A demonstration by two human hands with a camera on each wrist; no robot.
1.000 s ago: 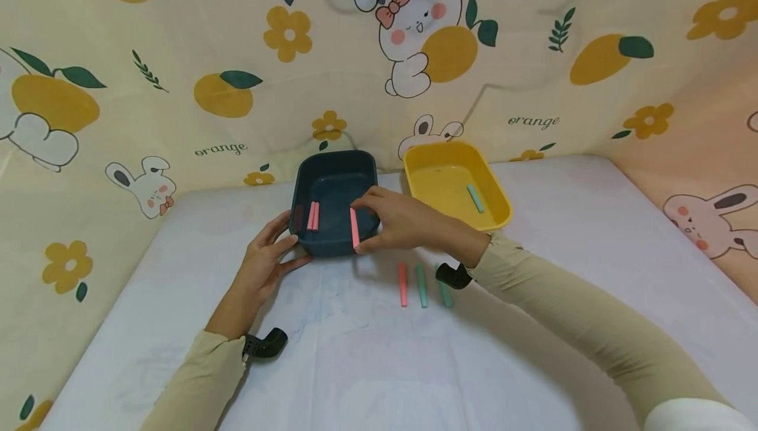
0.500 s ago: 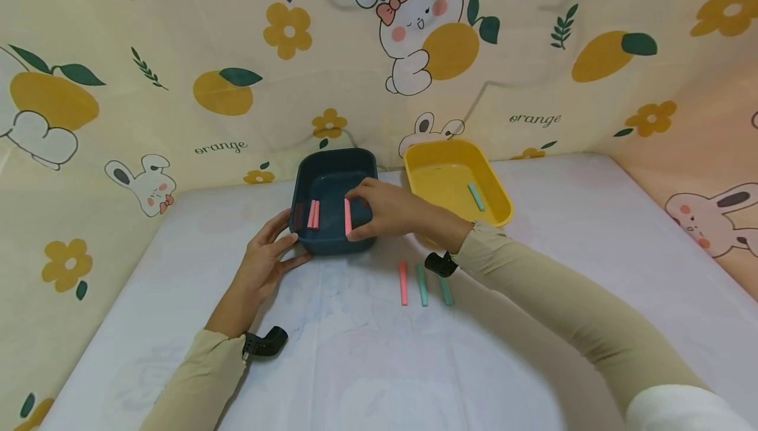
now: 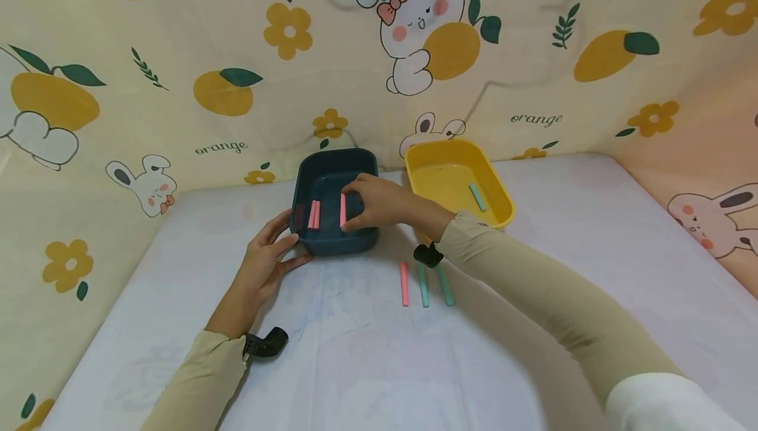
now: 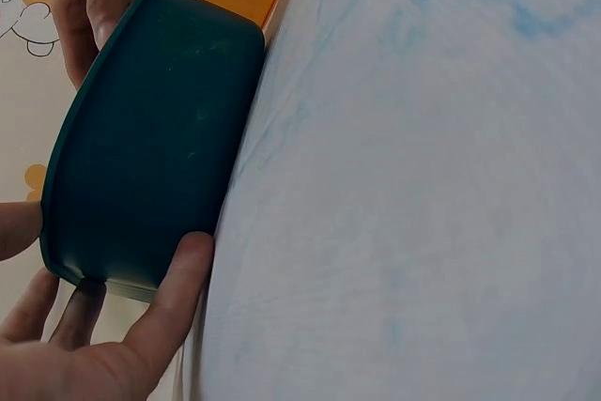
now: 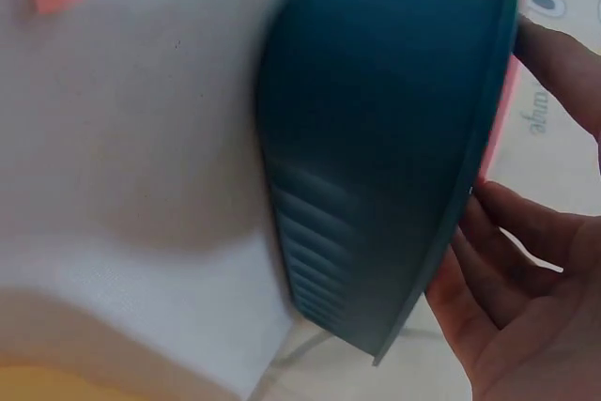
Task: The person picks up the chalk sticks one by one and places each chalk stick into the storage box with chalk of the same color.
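My left hand point(image 3: 264, 266) holds the left front corner of a dark blue plastic bin point(image 3: 340, 245), its fingers and thumb against the wall and rim in the left wrist view. With thumb and fingertips, my right hand point(image 3: 387, 204) pinches a pink stick point(image 3: 343, 211) over the bin's inside. Two pink sticks point(image 3: 314, 215) lie side by side within, at the left. From the right wrist view, the bin wall point(image 5: 376, 119) hides most of the held stick, and whether it touches the bin floor I cannot tell.
To the right stands a yellow bin point(image 3: 505, 214) with one teal stick point(image 3: 477, 197) in it. In front, a pink stick point(image 3: 404, 284) and two green sticks point(image 3: 424, 287) lie on the white tabletop point(image 3: 379, 365). A printed cloth point(image 3: 331, 43) hangs behind.
My right hand has moved left and slightly away from me with the pink stick, from the bin's right edge to over its inside. The left hand stays put.
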